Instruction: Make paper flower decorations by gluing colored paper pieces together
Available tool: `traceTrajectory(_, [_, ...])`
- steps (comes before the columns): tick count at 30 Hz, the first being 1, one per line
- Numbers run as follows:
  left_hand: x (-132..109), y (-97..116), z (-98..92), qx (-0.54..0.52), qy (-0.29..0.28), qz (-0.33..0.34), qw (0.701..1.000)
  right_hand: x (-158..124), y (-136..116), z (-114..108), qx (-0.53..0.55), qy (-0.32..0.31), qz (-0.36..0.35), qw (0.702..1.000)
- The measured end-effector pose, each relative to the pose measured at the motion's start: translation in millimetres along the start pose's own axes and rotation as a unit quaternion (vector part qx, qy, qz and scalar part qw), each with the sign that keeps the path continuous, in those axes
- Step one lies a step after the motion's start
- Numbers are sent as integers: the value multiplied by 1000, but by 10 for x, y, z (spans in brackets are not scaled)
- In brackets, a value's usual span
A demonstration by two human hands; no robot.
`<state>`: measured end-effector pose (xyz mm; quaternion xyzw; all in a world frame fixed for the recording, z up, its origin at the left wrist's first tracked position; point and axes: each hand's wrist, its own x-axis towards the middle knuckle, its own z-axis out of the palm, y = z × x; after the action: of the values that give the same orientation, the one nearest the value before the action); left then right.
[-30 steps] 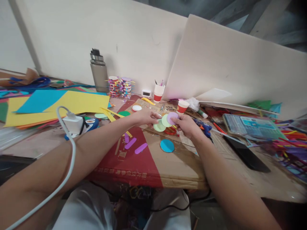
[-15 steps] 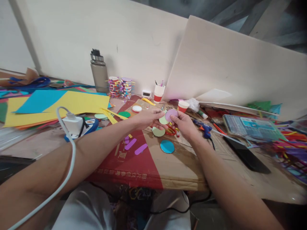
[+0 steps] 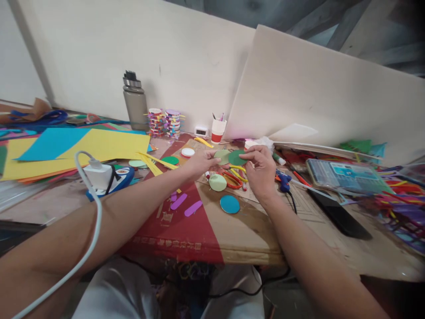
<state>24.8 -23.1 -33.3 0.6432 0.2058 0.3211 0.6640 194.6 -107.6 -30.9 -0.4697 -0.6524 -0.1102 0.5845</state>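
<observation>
Head, discs (image 3: 236,157) held, cable (image 3: 99,212) over left forearm (image 3: 139,195)

Pale green disc (image 3: 223,156), round and flat, dark green disc (image 3: 236,157) just to its right, edges meeting, both held up in the air

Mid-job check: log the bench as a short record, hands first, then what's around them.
Left hand: holds a light green disc
Right hand: holds a dark green disc, beside the light green one
Below the hands: pale green disc, blue disc, purple strips
Along the back: water bottle, digital clock, paper cup with pens standing in it
Right side: blue glue gun, plastic storage case
Left side: yellow sheet, white charger
</observation>
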Motion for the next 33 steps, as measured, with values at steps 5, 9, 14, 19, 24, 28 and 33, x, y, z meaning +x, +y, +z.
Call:
traceTrajectory(5, [0,-2,23,17,2,23,1000,-7,-10,6,-6,-16,-3,1000])
traceTrajectory(9, [-20,16,39,23,0,35,999,-22,-24,16,11,-43,38,998])
traceTrajectory(14, [-23,26,18,40,38,68,996,-26,-24,46,102,-75,203,971])
traceTrajectory(19, [-57,67,-8,178,105,177,962,-12,-17,58,168,-40,249,953])
traceTrajectory(24, [-134,120,1,270,132,248,921,-6,20,49,123,-12,171,978])
traceTrajectory(28, [-141,119,-1,287,139,240,917,-1,45,45,93,3,111,989])
traceTrajectory(33, [-96,91,-27,280,148,232,920,-4,18,44,84,1,126,988])
